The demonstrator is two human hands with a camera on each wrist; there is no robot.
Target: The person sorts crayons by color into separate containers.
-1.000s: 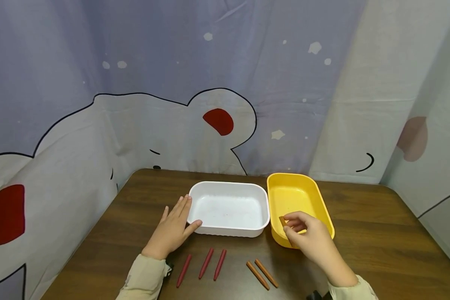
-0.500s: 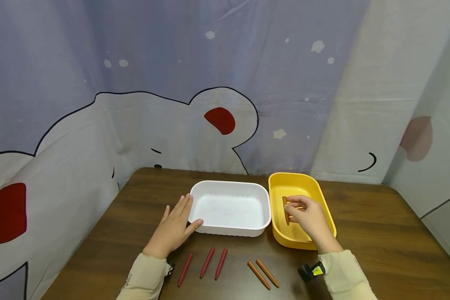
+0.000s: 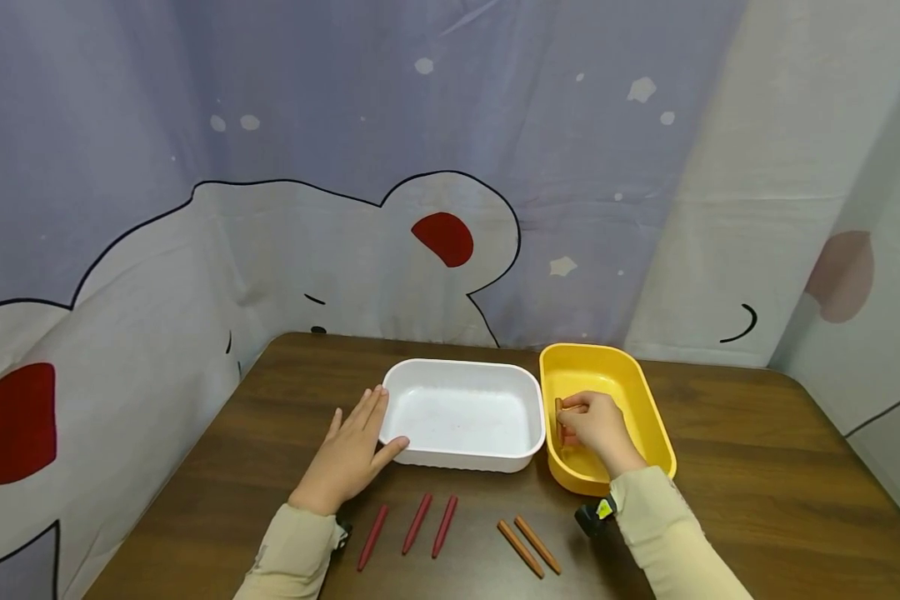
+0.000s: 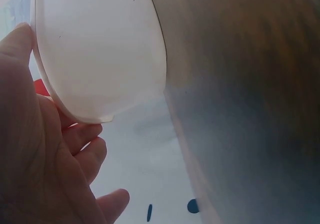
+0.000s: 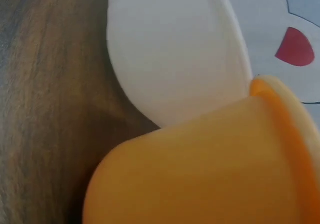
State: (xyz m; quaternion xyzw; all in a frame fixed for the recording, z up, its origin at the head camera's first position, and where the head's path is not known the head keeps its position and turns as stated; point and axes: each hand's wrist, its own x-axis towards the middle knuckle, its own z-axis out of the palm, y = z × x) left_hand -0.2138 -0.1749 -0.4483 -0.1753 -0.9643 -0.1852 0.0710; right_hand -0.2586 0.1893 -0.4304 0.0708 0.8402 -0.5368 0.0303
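Note:
My right hand reaches down into the yellow tray and pinches a brown crayon near the tray's left wall. The white tray stands directly left of the yellow one, and nothing lies in it. Against its left end rests my left hand, fingers straight and spread. In the left wrist view, the fingers touch the rim of the white tray. The right wrist view has the outer wall of the yellow tray, which hides the right hand and the crayon.
In front of the white tray lie several loose crayons: three dark red ones on the left and two brown ones on the right. A patterned curtain hangs behind the wooden table.
My right hand has moved from the near edge of the yellow tray farther in and lower, carrying the brown crayon. The left hand has stayed at the white tray.

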